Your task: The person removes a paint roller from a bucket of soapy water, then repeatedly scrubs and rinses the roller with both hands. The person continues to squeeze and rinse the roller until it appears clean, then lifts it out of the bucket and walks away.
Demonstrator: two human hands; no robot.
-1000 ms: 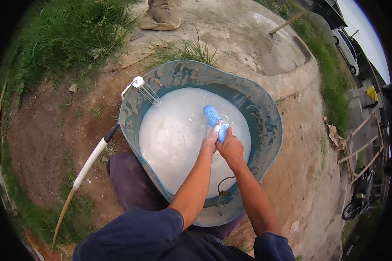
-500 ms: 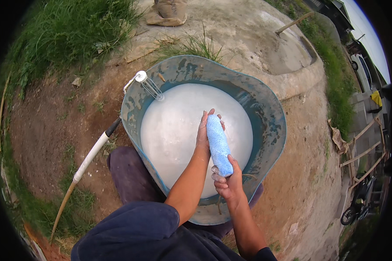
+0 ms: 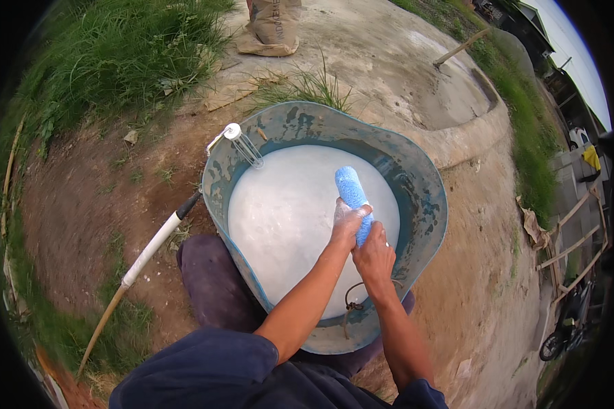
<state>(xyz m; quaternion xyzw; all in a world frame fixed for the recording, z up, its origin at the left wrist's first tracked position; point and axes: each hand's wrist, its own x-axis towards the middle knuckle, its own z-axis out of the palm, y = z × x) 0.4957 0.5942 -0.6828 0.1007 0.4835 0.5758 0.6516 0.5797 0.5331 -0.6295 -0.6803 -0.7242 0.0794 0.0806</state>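
Above the tub's milky white liquid (image 3: pixel 286 225), both my hands grip a blue fuzzy paint roller sleeve (image 3: pixel 349 187), which slants away from me. My left hand (image 3: pixel 349 221) is wrapped round its middle, thumb across the top. Closed round the near end is my right hand (image 3: pixel 375 253), just below the left and hiding that end. A bare roller frame (image 3: pixel 245 146) with a white cap and wire cage hangs over the far left rim. Its long pole (image 3: pixel 150 249) leans down to the ground at left.
The blue-grey tub (image 3: pixel 426 204) stands between my knees, a cord (image 3: pixel 351 305) on its near wall. Grass (image 3: pixel 136 54) grows at the far left. A brown paper sack (image 3: pixel 269 31) stands beyond. A stick (image 3: pixel 460 48) rises from a pit at far right.
My left hand has slid from the far end of the sleeve down to its middle, near my right hand. The right hand has turned knuckles up. The view has shifted slightly.
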